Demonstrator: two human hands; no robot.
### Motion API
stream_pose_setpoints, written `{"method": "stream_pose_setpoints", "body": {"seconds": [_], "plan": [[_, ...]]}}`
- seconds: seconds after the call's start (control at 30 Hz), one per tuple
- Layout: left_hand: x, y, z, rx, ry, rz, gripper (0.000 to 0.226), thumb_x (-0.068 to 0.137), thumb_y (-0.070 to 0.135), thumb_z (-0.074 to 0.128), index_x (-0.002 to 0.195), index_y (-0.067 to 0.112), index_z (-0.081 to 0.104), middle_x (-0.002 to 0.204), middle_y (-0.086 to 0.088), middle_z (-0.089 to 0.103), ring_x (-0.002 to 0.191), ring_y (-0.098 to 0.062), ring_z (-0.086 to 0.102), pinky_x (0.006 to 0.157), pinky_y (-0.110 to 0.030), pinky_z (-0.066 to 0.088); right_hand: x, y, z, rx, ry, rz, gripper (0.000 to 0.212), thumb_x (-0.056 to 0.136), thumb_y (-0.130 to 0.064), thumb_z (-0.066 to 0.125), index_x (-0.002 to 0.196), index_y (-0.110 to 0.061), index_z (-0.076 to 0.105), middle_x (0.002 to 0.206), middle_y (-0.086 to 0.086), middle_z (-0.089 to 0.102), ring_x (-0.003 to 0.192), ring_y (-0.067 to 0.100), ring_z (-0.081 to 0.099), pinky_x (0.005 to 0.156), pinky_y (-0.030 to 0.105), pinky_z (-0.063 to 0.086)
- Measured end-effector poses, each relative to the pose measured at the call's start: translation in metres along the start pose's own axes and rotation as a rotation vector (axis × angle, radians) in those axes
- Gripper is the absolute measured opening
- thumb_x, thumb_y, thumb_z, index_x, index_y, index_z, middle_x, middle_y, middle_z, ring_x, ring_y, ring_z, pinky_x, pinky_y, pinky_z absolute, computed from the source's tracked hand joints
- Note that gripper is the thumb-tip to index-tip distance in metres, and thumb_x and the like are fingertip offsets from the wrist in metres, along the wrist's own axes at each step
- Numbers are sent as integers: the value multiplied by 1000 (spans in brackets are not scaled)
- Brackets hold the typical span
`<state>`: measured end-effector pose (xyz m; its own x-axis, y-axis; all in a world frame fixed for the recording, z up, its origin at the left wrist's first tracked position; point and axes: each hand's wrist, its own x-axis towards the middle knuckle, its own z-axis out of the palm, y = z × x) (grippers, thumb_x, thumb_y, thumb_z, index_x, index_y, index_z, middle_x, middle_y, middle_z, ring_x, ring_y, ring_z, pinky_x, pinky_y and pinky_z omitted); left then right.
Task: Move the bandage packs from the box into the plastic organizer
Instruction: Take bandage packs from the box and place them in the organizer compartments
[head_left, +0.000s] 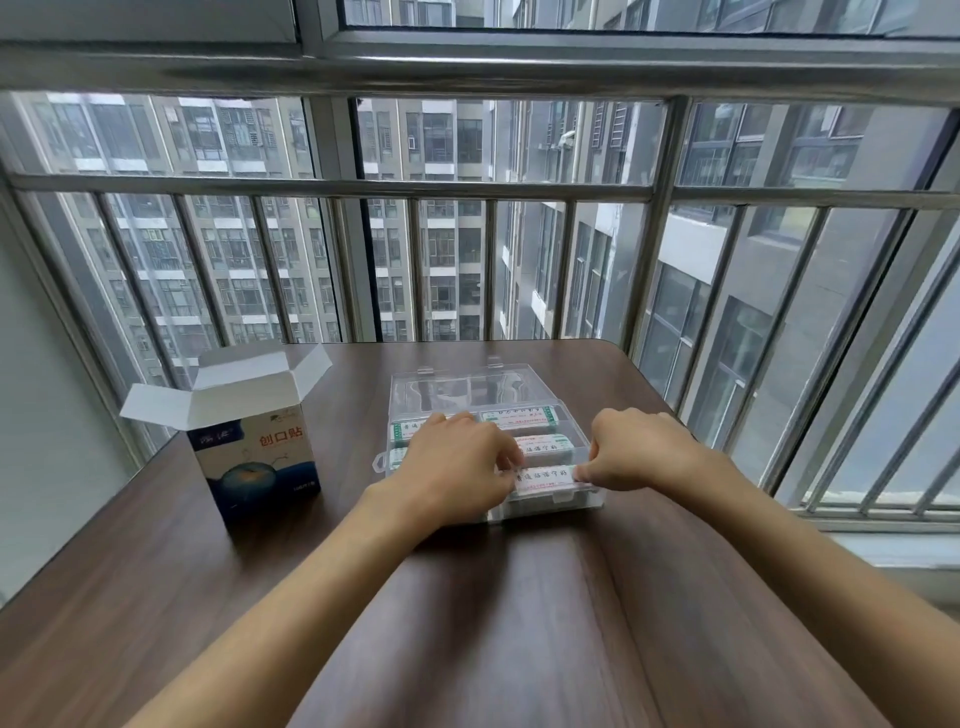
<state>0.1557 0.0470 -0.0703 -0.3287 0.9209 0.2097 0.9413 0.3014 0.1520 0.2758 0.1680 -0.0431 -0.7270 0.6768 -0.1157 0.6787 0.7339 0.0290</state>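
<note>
both hands at organizer front edge

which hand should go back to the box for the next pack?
Probably left. The open box stands left of the plastic organizer, on the left hand's side. Both hands pinch one bandage pack now; the right hand would have to cross over.

both hands pinching bandage pack over clear organizer, open box left

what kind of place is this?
Likely a high-rise flat's enclosed balcony or window nook: a brown table stands against a barred window, with apartment towers outside at the same height.
</note>
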Motion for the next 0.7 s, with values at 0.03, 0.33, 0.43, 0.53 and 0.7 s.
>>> {"method": "stream_pose_setpoints", "body": {"seconds": [0.03,0.33,0.43,0.53,0.7], "plan": [[0,0,0,16,-1,6,28,92,30,51,116,35,65,111,13,68,112,-12,50,92,-26,29,-1,-1,0,-6,-1,0,18,87,-31,57,78,-20,46,88,1,56,82,22,48,75,30,31],[-21,-45,-45,-356,293,-325,22,98,29,47,103,34,68,100,13,69,87,-4,61,69,-24,47,2,15,-30,220,21,4,30,88,-45,58,88,-18,71,91,-1,67,83,17,61,78,33,50],[-37,-70,-51,-354,329,-419,20,96,28,50,96,37,67,95,15,69,94,-6,61,79,-28,46,4,8,-41,256,39,-35,27,88,-42,60,82,-21,75,87,-3,67,79,13,59,75,31,50],[-49,-73,-42,-345,304,-357,17,91,27,57,90,41,68,89,22,66,86,-2,60,81,-30,49,10,-12,-37,278,17,-100,22,86,-40,64,87,-21,75,89,-3,67,82,14,60,74,29,48],[-55,-64,-20,-188,192,-217,14,90,41,55,97,40,68,86,19,55,85,-3,45,74,-30,43,15,-45,-18,322,-10,-179,16,81,-35,70,86,-22,77,63,-12,58,65,9,53,57,24,40]]}}
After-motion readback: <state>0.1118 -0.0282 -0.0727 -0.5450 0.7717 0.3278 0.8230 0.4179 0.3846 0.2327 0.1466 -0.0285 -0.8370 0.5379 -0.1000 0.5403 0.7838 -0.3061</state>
